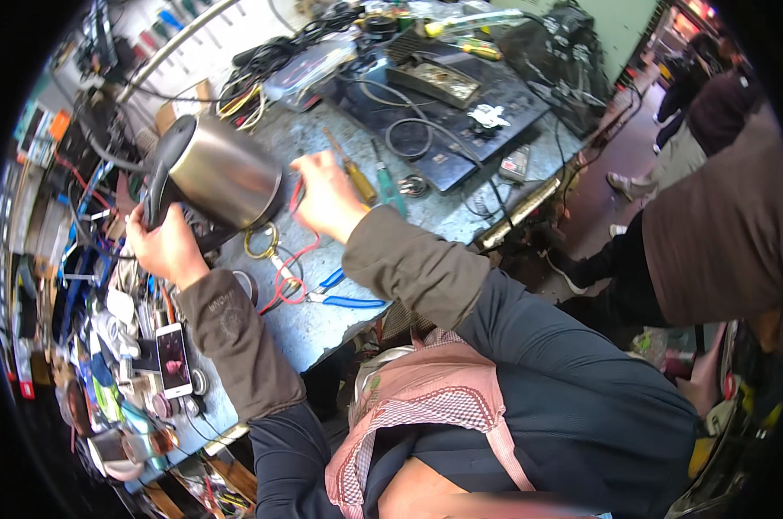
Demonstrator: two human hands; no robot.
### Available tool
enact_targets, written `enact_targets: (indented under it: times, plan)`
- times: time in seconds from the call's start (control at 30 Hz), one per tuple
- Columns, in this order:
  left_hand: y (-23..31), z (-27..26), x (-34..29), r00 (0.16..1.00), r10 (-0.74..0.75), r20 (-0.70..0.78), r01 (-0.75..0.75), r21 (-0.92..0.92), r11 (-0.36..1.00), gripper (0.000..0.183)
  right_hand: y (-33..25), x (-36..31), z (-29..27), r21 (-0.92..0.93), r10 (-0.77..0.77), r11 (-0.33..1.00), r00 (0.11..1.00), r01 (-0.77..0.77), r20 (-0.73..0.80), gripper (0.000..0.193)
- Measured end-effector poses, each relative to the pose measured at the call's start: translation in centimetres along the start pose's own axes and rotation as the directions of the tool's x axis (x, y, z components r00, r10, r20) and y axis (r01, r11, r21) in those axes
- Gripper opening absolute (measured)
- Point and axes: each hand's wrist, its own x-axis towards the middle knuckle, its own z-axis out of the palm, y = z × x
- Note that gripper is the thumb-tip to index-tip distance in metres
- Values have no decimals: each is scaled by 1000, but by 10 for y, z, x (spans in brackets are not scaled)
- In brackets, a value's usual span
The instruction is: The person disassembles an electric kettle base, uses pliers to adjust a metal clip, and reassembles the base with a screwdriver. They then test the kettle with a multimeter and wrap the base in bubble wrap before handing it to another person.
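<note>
My left hand [162, 246] grips the black handle of a stainless steel electric kettle [223, 173], which lies tipped on its side over the grey workbench [322, 320]. At the kettle's open base my right hand [327, 195] pinches a red wire [298, 255]; the wire loops down across the bench. A brass-coloured ring [262, 240] lies just below the kettle.
Blue-handled pliers [344, 298] lie near my right forearm; two screwdrivers [370, 177] lie beyond my right hand. A phone [173, 359], small parts and tools crowd the left end. A dark board with cables [448, 104] sits at the back. Other people stand at right [712, 225].
</note>
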Motion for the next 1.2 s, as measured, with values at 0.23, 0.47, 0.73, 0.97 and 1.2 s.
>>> enact_targets:
  times: [0.23,0.47,0.73,0.97,1.2]
  plan:
    - [46,-31,-17,966,135,-221,-125,60,990,39,-7,6,2,142,-86,985,992,98,-90,51]
    - [120,-71,-46,962,-2,-274,-93,-334,938,42,-47,10,-29,821,36,546,983,-168,177,119]
    - [182,-111,-83,992,-21,-122,-40,-472,881,40,-47,-16,-36,884,-216,-8,864,-468,455,67]
    - [226,-160,-137,938,174,298,27,-566,824,56,-53,-99,-112,873,-62,-324,929,-366,366,88]
    - [246,-121,-152,565,711,419,-227,-749,622,81,-43,-130,-254,983,127,-79,977,-164,173,102]
